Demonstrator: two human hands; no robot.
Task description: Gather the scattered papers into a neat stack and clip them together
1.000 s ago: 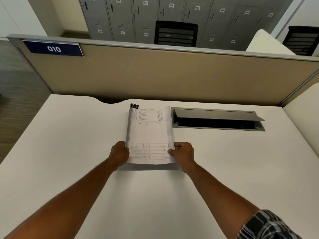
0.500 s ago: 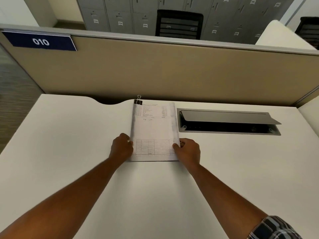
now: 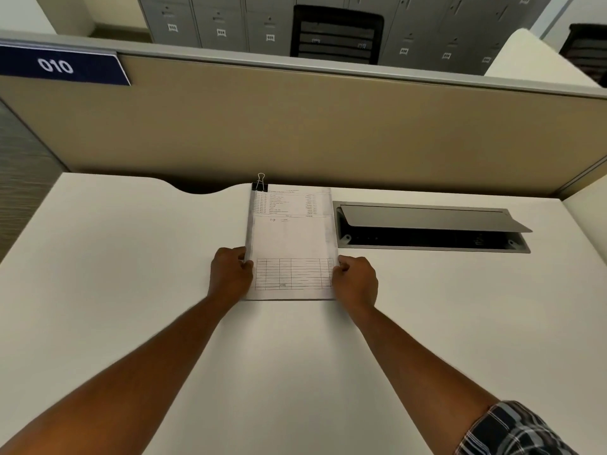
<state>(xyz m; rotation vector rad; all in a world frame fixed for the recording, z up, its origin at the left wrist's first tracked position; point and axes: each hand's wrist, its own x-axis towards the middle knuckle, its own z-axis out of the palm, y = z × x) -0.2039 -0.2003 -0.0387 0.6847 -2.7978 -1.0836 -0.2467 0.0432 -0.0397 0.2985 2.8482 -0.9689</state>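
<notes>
Gripping the clipped paper stack [image 3: 290, 244] by its near corners, left hand [image 3: 230, 274] and right hand [image 3: 356, 280] fingers closed

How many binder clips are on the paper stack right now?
1. The binder clip grips the far-left corner of the paper stack. Any clip beneath the sheets would be hidden.

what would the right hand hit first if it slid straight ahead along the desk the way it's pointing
Probably the open cable tray set into the desk. The right hand grips the paper stack at its right edge, and the tray's near rim lies just ahead, though depth is hard to judge.
</notes>
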